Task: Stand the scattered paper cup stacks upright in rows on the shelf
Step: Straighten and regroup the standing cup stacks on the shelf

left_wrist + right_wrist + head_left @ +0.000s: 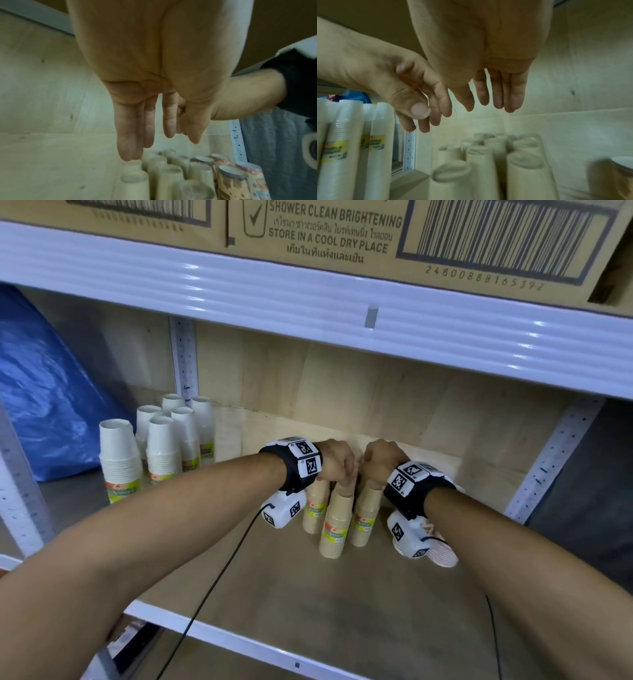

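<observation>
We see the brown paper cup stacks (337, 522) standing base-up, long axes vertical, clustered mid-shelf. Our left hand (337, 462) and right hand (380, 457) hover just above them, fingers straight and relaxed, holding nothing. White cup stacks (161, 446), film-wrapped, stand to the left; patterned stacks (240, 184) stand to the right. The shelf (342, 594) is bare plywood.

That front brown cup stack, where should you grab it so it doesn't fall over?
Grab the front brown cup stack around its narrow upper part, above the label, coming down from the top front. It stands upright and tapers upward, and neighbouring brown stacks crowd its back, so the top is probably the easiest grip.
</observation>
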A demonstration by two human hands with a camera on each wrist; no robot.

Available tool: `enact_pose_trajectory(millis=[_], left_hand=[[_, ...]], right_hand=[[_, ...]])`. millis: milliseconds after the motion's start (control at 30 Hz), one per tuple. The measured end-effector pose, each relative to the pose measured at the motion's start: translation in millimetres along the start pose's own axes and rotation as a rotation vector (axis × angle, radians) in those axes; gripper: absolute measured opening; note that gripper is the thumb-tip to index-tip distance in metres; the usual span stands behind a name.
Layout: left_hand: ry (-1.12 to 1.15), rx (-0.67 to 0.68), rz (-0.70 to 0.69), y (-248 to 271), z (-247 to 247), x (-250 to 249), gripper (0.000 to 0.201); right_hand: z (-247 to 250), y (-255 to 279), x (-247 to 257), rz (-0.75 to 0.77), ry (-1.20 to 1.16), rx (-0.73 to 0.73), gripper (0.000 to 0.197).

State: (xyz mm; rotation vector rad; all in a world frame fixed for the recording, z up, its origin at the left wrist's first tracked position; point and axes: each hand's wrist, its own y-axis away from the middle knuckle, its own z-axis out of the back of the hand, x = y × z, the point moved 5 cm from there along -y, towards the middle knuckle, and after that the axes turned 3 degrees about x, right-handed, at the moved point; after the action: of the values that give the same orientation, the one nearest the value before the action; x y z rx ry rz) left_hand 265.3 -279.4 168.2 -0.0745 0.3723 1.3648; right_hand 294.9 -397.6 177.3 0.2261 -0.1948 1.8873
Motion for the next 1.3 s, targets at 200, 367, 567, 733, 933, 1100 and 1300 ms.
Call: enact_pose_trajectory(millis=[200, 367, 567, 733, 933, 1100, 1300], left_hand=[[-0.030, -0.101, 0.077, 38, 53, 23, 0.027], [-0.057, -0.192, 0.171, 84, 104, 62, 0.030], [-0.059, -0.303, 0.316, 154, 156, 126, 0.023], [-0.030, -0.342, 0.434, 208, 169, 178, 0.025], [0.009, -0.266, 0.531, 247, 154, 218, 0.025], [0.029, -0.212, 0.540, 259, 135, 234, 0.018], [0.061, -0.226, 0.492, 257, 114, 239, 0.031]], right_hand=[[23, -1, 49, 0.129, 0.002, -0.070, 0.026], [30, 8, 115, 0.241, -0.016, -0.108, 0.026], [27, 20, 202, 0.433, -0.057, -0.123, 0.024], [19, 35, 267, 0.598, -0.149, -0.130, 0.037], [2, 46, 319, 0.665, -0.150, -0.069, 0.040], [-13, 49, 339, 0.642, -0.102, -0.040, 0.031], [-27, 49, 349, 0.599, -0.072, -0.050, 0.029]])
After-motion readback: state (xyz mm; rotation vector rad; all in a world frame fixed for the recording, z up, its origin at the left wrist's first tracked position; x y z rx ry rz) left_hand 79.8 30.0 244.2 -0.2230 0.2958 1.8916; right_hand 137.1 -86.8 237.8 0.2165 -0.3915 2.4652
